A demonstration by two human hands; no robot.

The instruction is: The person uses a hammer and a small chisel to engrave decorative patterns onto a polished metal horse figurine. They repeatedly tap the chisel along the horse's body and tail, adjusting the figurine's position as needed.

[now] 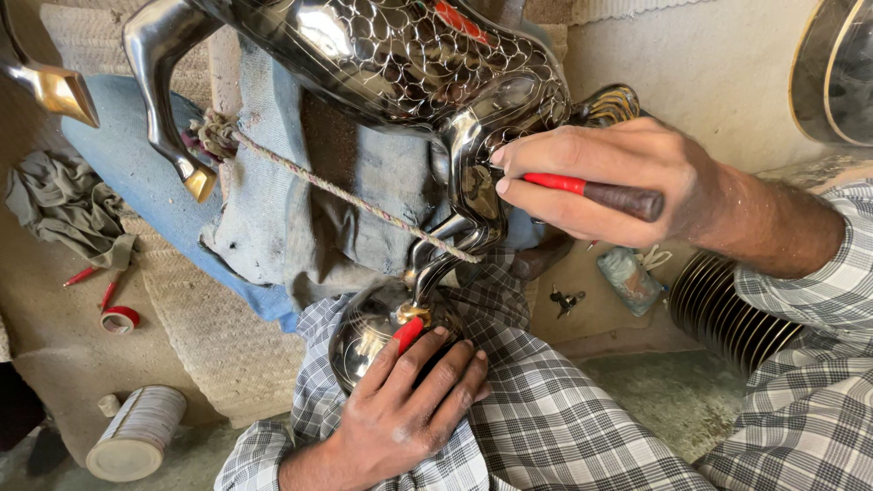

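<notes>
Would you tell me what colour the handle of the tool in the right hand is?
Red near the tip, dark brown behind, on the tool in the right hand; head view.

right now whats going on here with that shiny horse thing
A person is working on a dark, polished metal horse figure covered in fine engraved scale patterns. The right hand grips a red-and-dark-handled tool with its tip against the horse's body. The left hand steadies the figure's rounded base on the person's checked-cloth lap. A cord runs across padded blue cloth under the horse. A roll of red tape lies on the floor nearby.
</notes>
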